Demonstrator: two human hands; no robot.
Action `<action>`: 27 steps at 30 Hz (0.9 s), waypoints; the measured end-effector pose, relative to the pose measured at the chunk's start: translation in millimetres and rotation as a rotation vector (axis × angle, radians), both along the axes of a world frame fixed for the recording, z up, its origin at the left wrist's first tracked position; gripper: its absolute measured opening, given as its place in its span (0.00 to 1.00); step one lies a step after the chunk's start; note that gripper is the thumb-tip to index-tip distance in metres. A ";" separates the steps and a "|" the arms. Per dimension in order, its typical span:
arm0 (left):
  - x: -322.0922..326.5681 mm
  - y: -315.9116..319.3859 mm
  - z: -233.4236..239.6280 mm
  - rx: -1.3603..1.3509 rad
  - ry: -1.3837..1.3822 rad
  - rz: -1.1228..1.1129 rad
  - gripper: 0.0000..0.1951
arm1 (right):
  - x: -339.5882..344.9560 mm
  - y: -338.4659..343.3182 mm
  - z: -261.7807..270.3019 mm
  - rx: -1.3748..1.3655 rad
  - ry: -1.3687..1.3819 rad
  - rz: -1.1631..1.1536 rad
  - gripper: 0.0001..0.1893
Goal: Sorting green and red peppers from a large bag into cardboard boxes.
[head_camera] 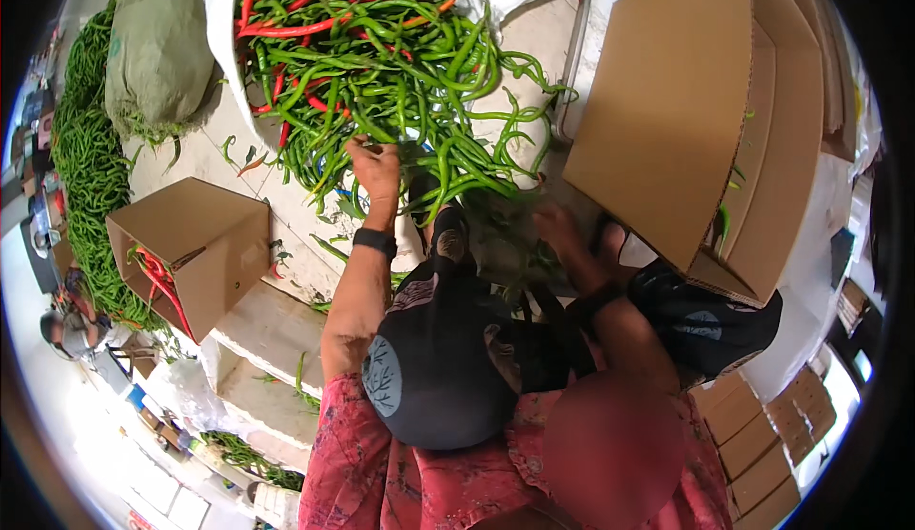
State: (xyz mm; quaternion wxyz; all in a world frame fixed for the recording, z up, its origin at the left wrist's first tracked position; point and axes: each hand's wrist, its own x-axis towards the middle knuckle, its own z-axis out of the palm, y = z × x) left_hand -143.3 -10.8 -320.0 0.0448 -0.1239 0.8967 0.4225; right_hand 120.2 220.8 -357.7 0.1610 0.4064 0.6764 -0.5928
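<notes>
Before me a heap of long green chili peppers (400, 79), mixed with several red chili peppers (293, 28), spills from a white sack (223, 22) onto the tiled floor (229, 147). My left hand (375, 169), with a dark band on the wrist, is at the near edge of the heap. Its fingers are curled against the green peppers; whether they grip one is hidden. Lower right, my right hand (557, 230) is blurred and in shadow beside my knee, near the cardboard box (665, 115). What it holds, if anything, does not show.
The big box at right has a few green chilies inside. A smaller cardboard box (214, 244) holding red chilies (159, 280) lies at left. Beyond are a full green sack (161, 44) and a long chili pile (89, 165). Another person (68, 330) sits far left.
</notes>
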 end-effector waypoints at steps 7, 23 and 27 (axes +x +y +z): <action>51.3 32.3 44.0 -0.461 0.371 -1.194 0.34 | 7.3 -2.8 1.5 0.151 -0.102 0.293 0.10; 23.1 48.0 -11.7 -0.738 0.311 -1.776 0.26 | 35.7 -27.6 5.5 0.386 -0.090 0.948 0.12; 38.8 54.1 -36.3 -0.892 0.368 -1.811 0.18 | 79.5 -33.4 -19.8 0.800 0.310 1.141 0.10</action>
